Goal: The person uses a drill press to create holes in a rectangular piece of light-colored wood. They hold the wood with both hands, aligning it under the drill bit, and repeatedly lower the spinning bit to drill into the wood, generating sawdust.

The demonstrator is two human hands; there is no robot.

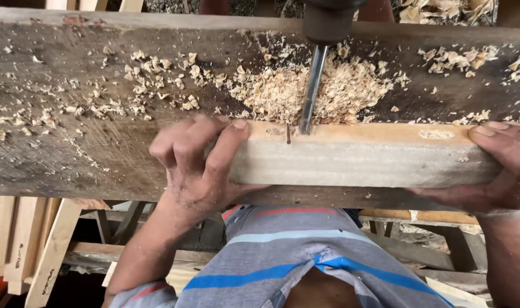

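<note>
At the far left, below the surface [54, 154], pale wooden slats [26, 245] lean in the shadow. The surface itself is a broad, weathered plank running across the whole view, dusted with wood shavings [157, 74] that thicken into a heap [322, 85] near the middle.

The left hand [200, 165] sits at the left end of a pale wood block [357, 154], fingers curled over the block's top edge and thumb side wrapped around its end, so it is closed and gripping the block. The block lies on the near edge of the surface, directly to the right of this hand and touching it. Its long axis runs left to right, parallel with the surface's front edge, with one end in the left hand and the other reaching to the right hand.

Just right of the left hand's fingertips, a metal drill bit [311, 91] comes down from the top of the view, tilted slightly, its tip meeting the block's upper face near a small dark mark. Above it is the dark, rounded nose of a drill [328, 23], partly cut off by the frame; who holds it cannot be told.

The right hand [502, 165] clasps the block's right end, fingers over the top and thumb beneath, gripping it firmly. Below the block, the person's grey shirt [294, 251] with blue and red stripes fills the lower middle.
</note>
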